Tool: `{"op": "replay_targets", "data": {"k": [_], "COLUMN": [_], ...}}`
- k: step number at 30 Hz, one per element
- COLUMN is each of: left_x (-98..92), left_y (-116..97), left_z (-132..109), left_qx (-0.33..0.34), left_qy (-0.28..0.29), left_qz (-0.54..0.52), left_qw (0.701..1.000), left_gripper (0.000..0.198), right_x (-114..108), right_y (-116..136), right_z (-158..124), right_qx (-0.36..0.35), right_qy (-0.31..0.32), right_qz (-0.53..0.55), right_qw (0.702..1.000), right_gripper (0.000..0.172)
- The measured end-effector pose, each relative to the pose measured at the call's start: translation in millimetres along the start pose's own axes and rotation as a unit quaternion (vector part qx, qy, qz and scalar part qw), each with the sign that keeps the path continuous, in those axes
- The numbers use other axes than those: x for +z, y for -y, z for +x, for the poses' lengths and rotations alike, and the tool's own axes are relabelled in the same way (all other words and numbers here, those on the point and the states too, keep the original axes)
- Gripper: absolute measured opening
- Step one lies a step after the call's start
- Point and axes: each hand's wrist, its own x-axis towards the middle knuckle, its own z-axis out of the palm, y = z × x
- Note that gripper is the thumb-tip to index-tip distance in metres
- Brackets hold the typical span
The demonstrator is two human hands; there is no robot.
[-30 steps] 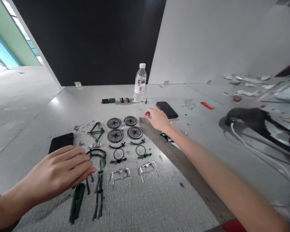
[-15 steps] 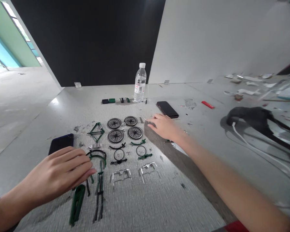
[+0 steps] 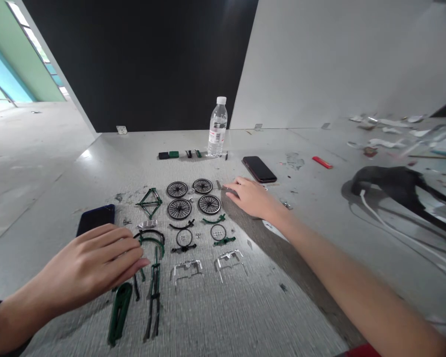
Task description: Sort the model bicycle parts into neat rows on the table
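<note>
My left hand (image 3: 102, 258) hovers over the left part of the layout, fingers stretched out and holding nothing, partly covering a black and a green curved mudguard (image 3: 151, 240). Below it lie a long green piece (image 3: 119, 312) and a dark fork-like part (image 3: 154, 302). My right hand (image 3: 247, 196) rests low over the table, thumb and fingers apart, its fingertips beside a small thin grey piece (image 3: 219, 185). Left of that are several spoked model wheels (image 3: 209, 204) and a green diamond-shaped bicycle frame (image 3: 149, 203). Two clear wire-like stands (image 3: 188, 267) lie nearer me.
A water bottle (image 3: 217, 129) stands at the back by the black panel. One phone (image 3: 259, 169) lies beyond my right hand, another phone (image 3: 95, 219) beyond my left. Farther right are a red object (image 3: 322, 162) and a black device (image 3: 384, 186) with a white cable.
The view has shifted slightly. My right hand has edged left relative to the wheels, and its forearm covers a small dark part that showed before. My left hand has stayed nearly still.
</note>
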Motion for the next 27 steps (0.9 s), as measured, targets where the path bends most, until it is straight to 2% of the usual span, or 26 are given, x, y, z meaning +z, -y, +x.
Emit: {"op": "replay_targets", "data": {"k": [5, 14, 27], "left_x": [-0.3, 0.0, 0.3], "left_y": [0.0, 1.1, -0.2], "left_z": [0.3, -0.8, -0.3], "left_qx": [0.003, 0.006, -0.004], "left_qy": [-0.005, 0.005, -0.002], "left_qz": [0.004, 0.0, 0.005], "left_qw": [1.0, 1.0, 1.0], "left_gripper": [0.014, 0.009, 0.012], "right_x": [-3.6, -6.5, -5.2], "right_y": [2.1, 6.6, 7.9], "right_z": [-0.9, -2.4, 0.5], "right_qx": [0.006, 0.009, 0.006], "right_qy": [0.004, 0.025, 0.006], "right_qz": [0.002, 0.01, 0.031], "right_qw": [1.0, 1.0, 0.999], "right_gripper": [0.046, 0.051, 0.046]}}
